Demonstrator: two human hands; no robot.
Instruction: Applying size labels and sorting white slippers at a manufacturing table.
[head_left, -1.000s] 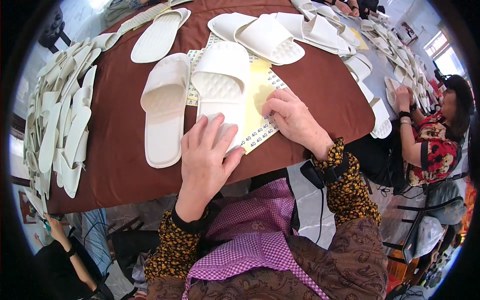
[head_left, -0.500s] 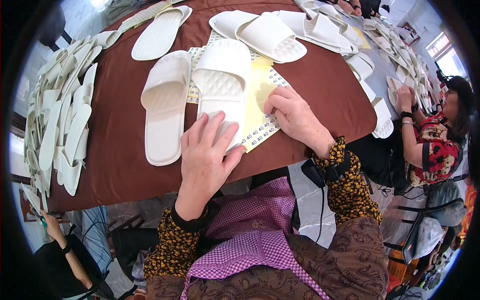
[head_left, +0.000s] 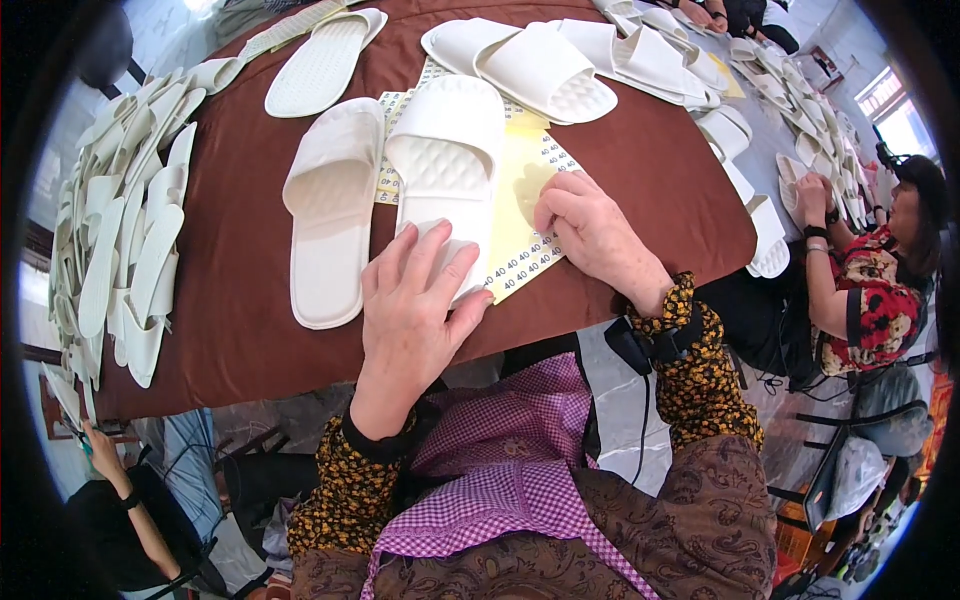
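Your left hand (head_left: pixel 415 300) lies flat, fingers spread, pinning the heel of a white quilted slipper (head_left: pixel 447 165) on the brown worktop (head_left: pixel 240 290). Your right hand (head_left: pixel 590 235) curls its fingertips onto the yellow sticker sheet (head_left: pixel 520 215) just beside it, clamped on nothing; it looks like you're peeling a label, which calls for a careful pinch. Its mate (head_left: pixel 330 205) lies alongside
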